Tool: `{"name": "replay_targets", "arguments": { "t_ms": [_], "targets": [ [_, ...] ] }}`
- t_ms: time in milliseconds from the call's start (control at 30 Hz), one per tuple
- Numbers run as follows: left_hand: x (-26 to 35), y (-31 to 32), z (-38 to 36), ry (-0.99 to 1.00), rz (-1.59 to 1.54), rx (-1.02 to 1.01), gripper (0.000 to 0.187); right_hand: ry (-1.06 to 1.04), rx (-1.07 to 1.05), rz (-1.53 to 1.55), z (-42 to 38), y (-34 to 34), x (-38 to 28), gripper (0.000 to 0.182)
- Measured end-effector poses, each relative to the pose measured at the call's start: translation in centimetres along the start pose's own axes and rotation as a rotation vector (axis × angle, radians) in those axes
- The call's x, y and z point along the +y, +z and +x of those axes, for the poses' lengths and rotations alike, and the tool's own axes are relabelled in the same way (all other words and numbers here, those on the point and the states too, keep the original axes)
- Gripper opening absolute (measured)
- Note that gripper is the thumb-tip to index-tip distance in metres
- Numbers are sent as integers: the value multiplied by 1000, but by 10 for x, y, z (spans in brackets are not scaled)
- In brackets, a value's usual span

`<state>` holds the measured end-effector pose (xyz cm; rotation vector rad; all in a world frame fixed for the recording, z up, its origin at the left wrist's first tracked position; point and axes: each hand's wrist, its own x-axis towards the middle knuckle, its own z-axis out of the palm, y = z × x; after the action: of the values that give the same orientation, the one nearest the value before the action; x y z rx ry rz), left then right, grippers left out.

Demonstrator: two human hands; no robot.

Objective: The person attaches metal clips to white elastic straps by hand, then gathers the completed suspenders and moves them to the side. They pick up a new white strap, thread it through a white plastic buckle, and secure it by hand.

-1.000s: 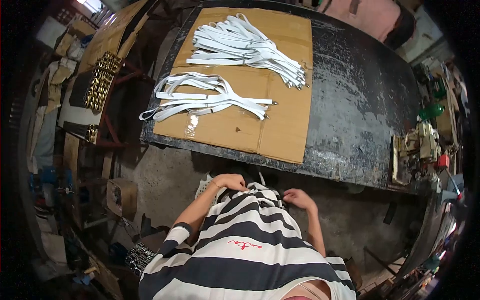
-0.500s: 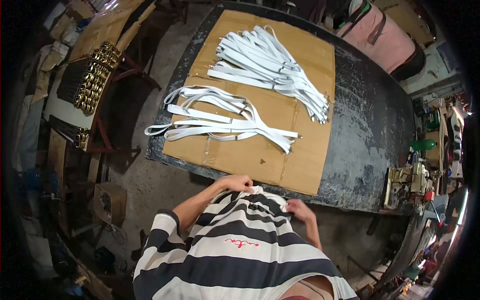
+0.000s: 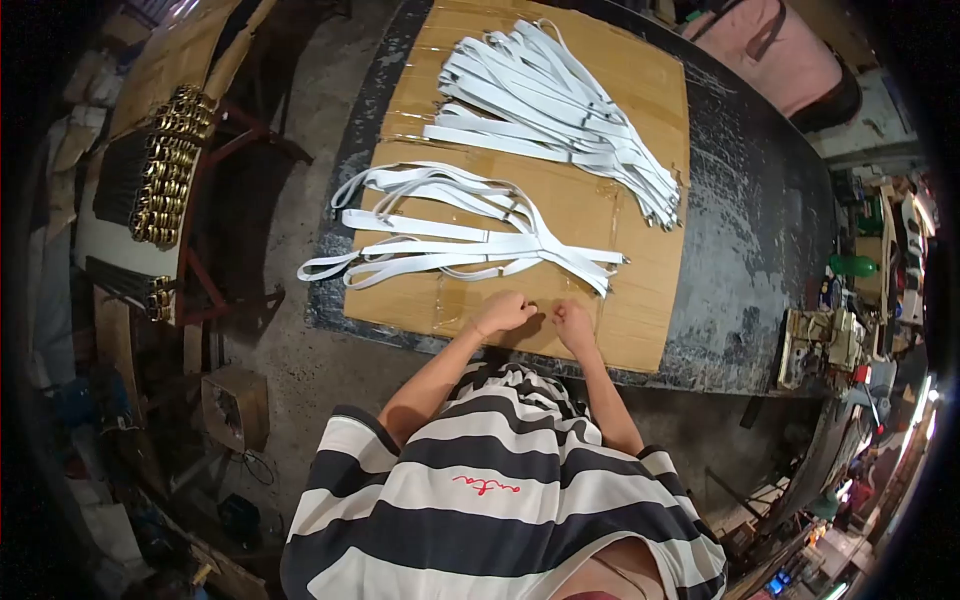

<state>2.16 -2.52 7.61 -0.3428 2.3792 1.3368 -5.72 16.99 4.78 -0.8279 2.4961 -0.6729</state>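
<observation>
My left hand (image 3: 507,312) is closed, its fingers curled, above the near edge of a cardboard sheet (image 3: 420,312). Just to its right, my right hand (image 3: 573,325) is also closed, with a small gap between the two. Whatever they hold, if anything, is hidden. Beyond them lies a small group of white suspenders (image 3: 505,250), looped at the left, with metal clips at the right end. A larger bundle of white suspenders (image 3: 540,95) is spread farther back on the same sheet. Neither hand touches the straps.
The cardboard covers part of a worn black table (image 3: 745,210). Black straps with gold-coloured metal ends (image 3: 165,175) lie on a stand at left. A pink bag (image 3: 770,50) sits at the back right. Near the right corner stands a sewing-machine-like device (image 3: 825,340).
Both hands have left the hem of the striped shirt and moved forward over the cardboard, coming closer together. The suspenders stay in place on the sheet; the camera view has shifted slightly.
</observation>
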Motion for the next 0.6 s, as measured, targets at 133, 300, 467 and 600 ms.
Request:
{"name": "replay_targets", "arguments": {
  "t_ms": [133, 300, 467, 600],
  "targets": [
    [-24, -4, -19, -95, -45, 180, 30, 50, 46, 119, 5, -3, 15, 19],
    [-86, -9, -7, -136, -282, 658, 28, 195, 55, 365, 31, -47, -8, 12],
    [-65, -32, -4, -313, 36, 386, 34, -72, 313, 223, 76, -54, -7, 10],
    [-21, -25, -12, -203, 8, 314, 36, -188, 204, -40, 88, -35, 19, 12]
  ]
}}
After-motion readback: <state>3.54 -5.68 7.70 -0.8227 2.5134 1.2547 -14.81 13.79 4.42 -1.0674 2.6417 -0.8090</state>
